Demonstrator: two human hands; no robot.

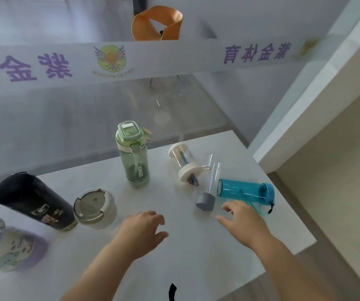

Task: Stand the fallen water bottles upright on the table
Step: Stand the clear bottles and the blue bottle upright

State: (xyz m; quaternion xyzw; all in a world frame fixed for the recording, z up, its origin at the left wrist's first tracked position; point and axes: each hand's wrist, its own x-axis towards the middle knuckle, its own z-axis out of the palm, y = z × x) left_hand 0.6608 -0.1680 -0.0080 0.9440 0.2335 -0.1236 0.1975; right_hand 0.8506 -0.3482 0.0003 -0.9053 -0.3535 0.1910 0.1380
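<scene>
From the head camera, the white table (187, 253) shows bare surface around both hands. The left hand (144, 230) hovers loosely open, holding nothing. The right hand (243, 221) is spread wide, just beside the fallen blue bottle (243, 191) near the table's right edge. A clear grey-capped bottle (208, 185) and a white-lidded bottle (185, 164) also lie down. The green bottle (134, 157) stands upright.

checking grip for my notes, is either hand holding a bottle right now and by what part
Nothing is held. The left hand hovers open over the table; the right hand reaches, fingers spread, toward the fallen blue bottle, not gripping it.
</scene>
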